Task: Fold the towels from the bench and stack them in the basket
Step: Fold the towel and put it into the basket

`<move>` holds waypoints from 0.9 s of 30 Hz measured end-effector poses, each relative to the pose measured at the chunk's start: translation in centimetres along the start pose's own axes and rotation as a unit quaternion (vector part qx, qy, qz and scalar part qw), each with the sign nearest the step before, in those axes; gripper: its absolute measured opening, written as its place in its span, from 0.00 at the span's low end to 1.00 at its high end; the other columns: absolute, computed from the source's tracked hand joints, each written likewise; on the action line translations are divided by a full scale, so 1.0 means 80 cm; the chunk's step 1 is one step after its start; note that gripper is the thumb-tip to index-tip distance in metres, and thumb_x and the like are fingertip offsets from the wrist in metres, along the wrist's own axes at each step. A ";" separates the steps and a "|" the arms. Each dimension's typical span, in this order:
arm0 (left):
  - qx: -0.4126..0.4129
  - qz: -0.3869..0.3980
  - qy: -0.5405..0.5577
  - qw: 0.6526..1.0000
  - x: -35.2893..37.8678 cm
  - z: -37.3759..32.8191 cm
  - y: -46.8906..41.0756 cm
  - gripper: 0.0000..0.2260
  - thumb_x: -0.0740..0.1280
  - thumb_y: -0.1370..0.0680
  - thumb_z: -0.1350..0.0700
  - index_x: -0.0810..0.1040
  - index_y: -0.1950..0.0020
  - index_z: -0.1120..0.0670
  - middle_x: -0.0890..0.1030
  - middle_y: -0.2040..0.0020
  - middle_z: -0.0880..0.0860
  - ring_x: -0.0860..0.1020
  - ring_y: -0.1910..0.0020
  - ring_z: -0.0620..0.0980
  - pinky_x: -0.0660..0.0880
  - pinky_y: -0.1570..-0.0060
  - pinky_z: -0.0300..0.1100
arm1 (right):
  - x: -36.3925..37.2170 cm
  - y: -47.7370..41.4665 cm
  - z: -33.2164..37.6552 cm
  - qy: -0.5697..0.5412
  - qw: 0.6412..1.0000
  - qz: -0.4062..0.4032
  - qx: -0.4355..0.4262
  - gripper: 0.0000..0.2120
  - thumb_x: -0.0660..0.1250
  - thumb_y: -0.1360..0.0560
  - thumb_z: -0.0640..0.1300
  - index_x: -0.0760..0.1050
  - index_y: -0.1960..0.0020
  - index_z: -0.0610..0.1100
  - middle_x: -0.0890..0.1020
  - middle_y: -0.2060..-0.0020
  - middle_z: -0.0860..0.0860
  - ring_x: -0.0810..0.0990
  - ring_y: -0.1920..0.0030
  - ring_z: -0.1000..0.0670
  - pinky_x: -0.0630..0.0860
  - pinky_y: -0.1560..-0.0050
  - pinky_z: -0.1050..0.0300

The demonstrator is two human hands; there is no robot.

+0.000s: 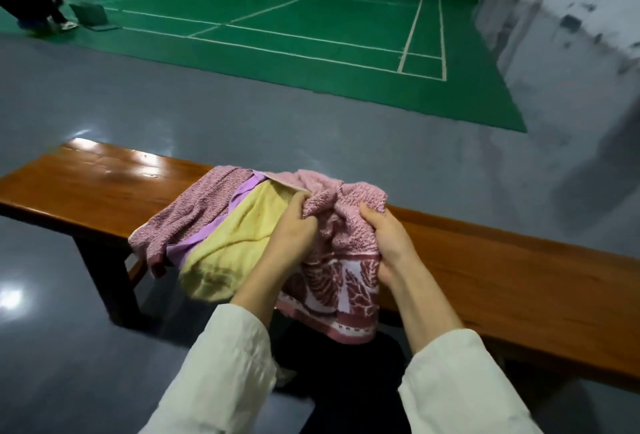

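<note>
A person in white sleeves stands at the near edge of a long wooden desk (86, 184), both hands on a pink towel (343, 212). The left hand (294, 225) has its fingers curled into a bunch of the cloth, and the right hand (388, 236) grips another bunch just beside it, thumb on top. The towel is crumpled across the middle of the desk, and its patterned border hangs over the near edge.

A yellow towel (235, 239) lies touching its left side, also drooping over the near edge. Further left is a mauve textured towel (194, 212), reaching from the far edge to the near one. A purple band (204, 236) runs between the mauve and yellow cloth; it may be a hem or a separate towel.

Beyond the desk are grey floor and a green court (311, 35).
</note>
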State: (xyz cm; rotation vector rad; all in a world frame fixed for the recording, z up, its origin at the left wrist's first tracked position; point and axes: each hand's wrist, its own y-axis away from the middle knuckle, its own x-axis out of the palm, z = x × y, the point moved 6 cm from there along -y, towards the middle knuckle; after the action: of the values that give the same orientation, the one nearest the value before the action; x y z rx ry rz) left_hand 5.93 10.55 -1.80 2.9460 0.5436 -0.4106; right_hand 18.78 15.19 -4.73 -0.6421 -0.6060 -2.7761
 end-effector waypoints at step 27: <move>-0.063 0.274 0.288 0.915 0.139 -0.159 0.153 0.13 0.66 0.29 0.57 0.72 0.46 0.57 0.78 0.63 0.57 0.79 0.65 0.53 0.76 0.60 0.44 | -0.092 0.232 0.147 -0.054 0.989 -0.049 -0.132 0.12 0.60 0.21 0.42 0.77 0.44 0.37 0.83 0.60 0.42 0.82 0.63 0.46 0.79 0.54 0.50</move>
State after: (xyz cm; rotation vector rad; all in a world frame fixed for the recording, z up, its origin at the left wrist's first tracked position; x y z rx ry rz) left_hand 23.51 4.98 8.02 2.8801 -0.2269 0.5435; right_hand 35.26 4.82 7.85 -0.8418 -0.2978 -2.9565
